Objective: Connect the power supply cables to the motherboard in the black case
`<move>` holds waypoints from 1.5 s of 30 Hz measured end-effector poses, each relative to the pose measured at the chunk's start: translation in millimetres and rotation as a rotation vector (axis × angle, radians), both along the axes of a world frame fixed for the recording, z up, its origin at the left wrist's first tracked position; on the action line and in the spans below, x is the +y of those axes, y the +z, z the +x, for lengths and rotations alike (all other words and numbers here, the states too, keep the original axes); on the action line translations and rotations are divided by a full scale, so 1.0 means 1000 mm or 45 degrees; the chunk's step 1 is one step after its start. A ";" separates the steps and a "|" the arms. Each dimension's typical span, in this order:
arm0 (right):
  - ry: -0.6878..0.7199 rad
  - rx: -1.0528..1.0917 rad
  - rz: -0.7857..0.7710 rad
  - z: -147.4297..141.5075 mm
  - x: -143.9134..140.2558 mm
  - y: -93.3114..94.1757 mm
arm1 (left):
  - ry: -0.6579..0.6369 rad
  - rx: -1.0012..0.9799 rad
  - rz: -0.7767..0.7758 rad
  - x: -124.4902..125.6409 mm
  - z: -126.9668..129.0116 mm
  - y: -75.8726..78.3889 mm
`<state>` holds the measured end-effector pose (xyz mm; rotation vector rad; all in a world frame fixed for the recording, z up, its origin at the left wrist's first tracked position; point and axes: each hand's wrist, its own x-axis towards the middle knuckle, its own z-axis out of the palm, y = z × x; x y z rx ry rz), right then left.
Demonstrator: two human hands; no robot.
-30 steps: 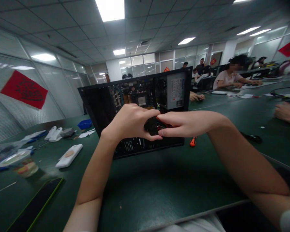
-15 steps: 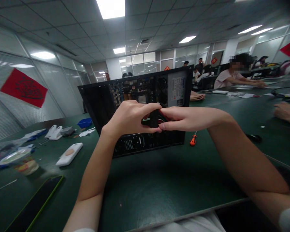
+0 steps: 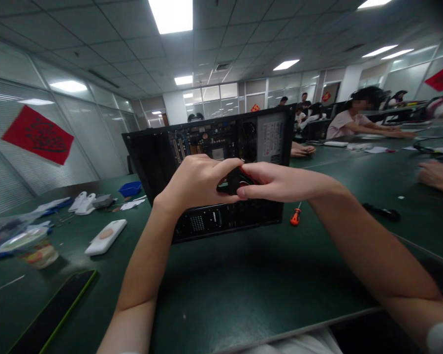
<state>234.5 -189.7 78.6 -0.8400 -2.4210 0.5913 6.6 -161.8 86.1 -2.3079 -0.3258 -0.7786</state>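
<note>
An open black computer case (image 3: 147,160) stands at the middle of the table, its inside facing me. Within it show a motherboard (image 3: 201,140) and a silver power supply (image 3: 270,140) at the upper right. In front of the case my left hand (image 3: 199,181) is curled, thumb and fingers closing about a small black part (image 3: 233,182). From the other side my right hand (image 3: 276,182) pinches at the same spot, its fingertips touching those of my left hand. Red and dark wires (image 3: 247,177) show between the hands. The part's exact kind is partly hidden.
An orange screwdriver (image 3: 295,217) lies right of the case, with a black object (image 3: 384,212) farther right. On the left are a white power bank (image 3: 107,237), a phone (image 3: 55,312), a plastic cup (image 3: 39,250) and a blue tray (image 3: 130,188). Co-workers sit across the table.
My right hand has shifted slightly left, closer against my left hand, and now covers more of the wires. The case stays about where it was.
</note>
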 end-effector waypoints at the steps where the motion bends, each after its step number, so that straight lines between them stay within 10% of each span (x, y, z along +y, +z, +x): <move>1: 0.014 0.008 -0.014 -0.001 -0.001 0.000 | -0.001 0.005 0.008 -0.002 0.000 0.000; 45: -0.005 0.011 0.005 -0.009 0.004 -0.001 | 0.046 0.054 -0.089 0.002 -0.001 0.003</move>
